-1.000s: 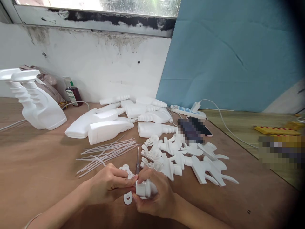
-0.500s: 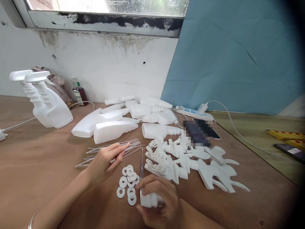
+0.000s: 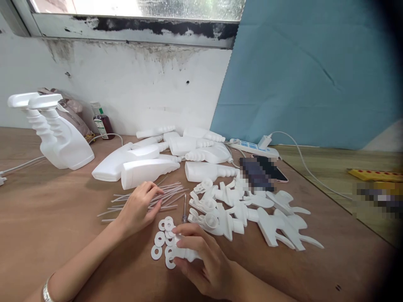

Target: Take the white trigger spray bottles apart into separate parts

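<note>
My left hand (image 3: 140, 209) lies over a loose bundle of thin, pale plastic tubes (image 3: 171, 193). Its fingers are bent and its thumb stands apart from them, touching the tubes. In front of me, my right hand (image 3: 209, 264) is closed around a white sprayer head (image 3: 185, 253), partly hidden by the fingers. Flat white washers (image 3: 159, 239) lie in a small heap just left of that sprayer head. A thin screwdriver (image 3: 184, 209) with a clear handle points away from me, its rear end hidden behind my right hand.
More white sprayer heads (image 3: 229, 214) spread to the right. Empty white bottles (image 3: 151, 172) lie piled behind the tubes. Two bottles with sprayers (image 3: 67, 138) stand at left, near a dark sauce bottle (image 3: 103, 125). Phones (image 3: 272, 167) and a power strip (image 3: 255, 147) sit at back right.
My left hand's fingers have bent more over the tubes, and the hand has shifted slightly. My right hand has moved left with the sprayer head, partly covering the washers.
</note>
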`<action>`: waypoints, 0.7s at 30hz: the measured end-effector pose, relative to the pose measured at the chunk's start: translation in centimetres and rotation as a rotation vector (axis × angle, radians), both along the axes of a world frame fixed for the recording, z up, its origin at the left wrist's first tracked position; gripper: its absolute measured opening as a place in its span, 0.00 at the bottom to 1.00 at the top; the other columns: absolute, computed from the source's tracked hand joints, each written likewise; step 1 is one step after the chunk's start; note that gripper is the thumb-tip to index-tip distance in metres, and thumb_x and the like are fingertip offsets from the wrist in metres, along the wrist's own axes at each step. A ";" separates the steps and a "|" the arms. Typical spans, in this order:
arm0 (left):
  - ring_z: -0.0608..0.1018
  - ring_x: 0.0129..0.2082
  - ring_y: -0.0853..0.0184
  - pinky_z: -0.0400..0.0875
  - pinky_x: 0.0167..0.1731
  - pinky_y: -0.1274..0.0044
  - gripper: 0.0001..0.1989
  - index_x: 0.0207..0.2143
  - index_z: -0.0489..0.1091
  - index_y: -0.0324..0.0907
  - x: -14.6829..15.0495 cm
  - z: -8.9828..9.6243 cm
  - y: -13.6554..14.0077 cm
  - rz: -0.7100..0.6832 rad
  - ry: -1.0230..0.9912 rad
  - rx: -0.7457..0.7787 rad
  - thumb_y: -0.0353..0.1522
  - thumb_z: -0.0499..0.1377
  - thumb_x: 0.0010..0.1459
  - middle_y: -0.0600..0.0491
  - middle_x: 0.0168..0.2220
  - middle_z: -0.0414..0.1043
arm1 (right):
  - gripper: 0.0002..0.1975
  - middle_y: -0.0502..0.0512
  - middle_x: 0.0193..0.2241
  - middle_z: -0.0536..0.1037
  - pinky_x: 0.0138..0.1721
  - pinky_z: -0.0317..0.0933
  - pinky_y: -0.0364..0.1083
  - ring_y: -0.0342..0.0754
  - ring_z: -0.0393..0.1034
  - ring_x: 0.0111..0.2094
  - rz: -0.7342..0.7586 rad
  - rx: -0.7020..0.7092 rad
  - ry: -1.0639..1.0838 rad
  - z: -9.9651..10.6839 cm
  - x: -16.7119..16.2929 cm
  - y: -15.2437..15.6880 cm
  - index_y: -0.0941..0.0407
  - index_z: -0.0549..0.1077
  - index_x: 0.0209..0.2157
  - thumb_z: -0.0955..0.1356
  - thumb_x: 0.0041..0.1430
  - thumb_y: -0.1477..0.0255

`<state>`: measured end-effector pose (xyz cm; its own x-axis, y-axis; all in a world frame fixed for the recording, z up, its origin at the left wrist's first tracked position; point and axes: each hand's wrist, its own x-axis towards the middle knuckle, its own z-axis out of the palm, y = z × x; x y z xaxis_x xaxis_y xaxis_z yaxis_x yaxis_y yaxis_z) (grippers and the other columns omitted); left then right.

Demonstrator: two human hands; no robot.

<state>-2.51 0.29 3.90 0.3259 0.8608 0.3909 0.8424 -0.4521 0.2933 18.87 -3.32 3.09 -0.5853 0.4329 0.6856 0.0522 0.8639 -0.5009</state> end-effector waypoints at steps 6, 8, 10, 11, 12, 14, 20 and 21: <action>0.70 0.23 0.69 0.57 0.24 0.79 0.06 0.28 0.65 0.42 0.2 0.2 -0.6 0.001 0.136 -0.267 0.28 0.49 0.52 0.56 0.23 0.69 | 0.18 0.62 0.41 0.67 0.42 0.65 0.48 0.50 0.64 0.45 -0.013 0.032 -0.018 0.0 0.0 -0.3 0.57 0.58 0.44 0.62 0.50 0.80; 0.71 0.25 0.68 0.57 0.25 0.79 0.06 0.28 0.65 0.42 0.2 0.0 -0.5 -0.001 0.149 -0.276 0.28 0.48 0.52 0.55 0.25 0.70 | 0.17 0.62 0.40 0.68 0.41 0.65 0.47 0.49 0.65 0.44 -0.020 0.046 -0.010 -0.1 -0.2 -0.3 0.58 0.59 0.43 0.62 0.50 0.80; 0.71 0.27 0.68 0.58 0.26 0.79 0.07 0.29 0.65 0.42 0.1 -0.1 -0.4 0.010 0.136 -0.262 0.28 0.47 0.53 0.54 0.28 0.71 | 0.16 0.61 0.39 0.69 0.41 0.65 0.45 0.47 0.66 0.42 -0.023 0.057 0.000 -0.1 -0.3 -0.2 0.58 0.59 0.43 0.63 0.50 0.80; 0.71 0.27 0.68 0.58 0.26 0.78 0.07 0.30 0.65 0.41 0.1 -0.1 -0.4 0.019 0.115 -0.254 0.28 0.47 0.54 0.54 0.29 0.71 | 0.16 0.61 0.39 0.70 0.41 0.65 0.45 0.47 0.66 0.41 -0.023 0.063 0.005 -0.2 -0.3 -0.2 0.59 0.60 0.43 0.64 0.50 0.80; 0.71 0.28 0.68 0.58 0.27 0.78 0.08 0.30 0.65 0.41 0.2 0.0 -0.4 0.023 0.084 -0.249 0.28 0.47 0.54 0.53 0.30 0.71 | 0.16 0.61 0.39 0.71 0.42 0.65 0.45 0.47 0.66 0.41 -0.024 0.073 0.016 -0.2 -0.3 -0.1 0.59 0.60 0.43 0.64 0.50 0.80; 0.69 0.27 0.69 0.59 0.27 0.79 0.07 0.31 0.65 0.40 0.3 0.4 -0.6 -0.007 -0.010 -0.265 0.28 0.48 0.54 0.53 0.29 0.69 | 0.17 0.60 0.38 0.73 0.42 0.64 0.47 0.48 0.67 0.40 -0.042 0.109 0.034 -0.1 -0.3 -0.1 0.59 0.60 0.43 0.65 0.50 0.79; 0.66 0.29 0.71 0.62 0.30 0.80 0.10 0.38 0.65 0.40 0.6 1.9 -1.5 -0.485 -0.348 -0.698 0.32 0.53 0.52 0.54 0.32 0.67 | 0.15 0.60 0.40 0.75 0.36 0.62 0.46 0.45 0.68 0.37 -0.130 0.242 0.068 0.4 0.0 -0.2 0.59 0.60 0.46 0.64 0.55 0.78; 0.67 0.32 0.70 0.63 0.33 0.79 0.12 0.39 0.65 0.40 0.6 2.1 -1.6 -0.564 -0.410 -0.769 0.34 0.54 0.52 0.53 0.35 0.67 | 0.14 0.60 0.40 0.74 0.37 0.62 0.46 0.46 0.68 0.37 -0.132 0.253 0.082 0.5 0.0 -0.2 0.58 0.61 0.45 0.64 0.56 0.78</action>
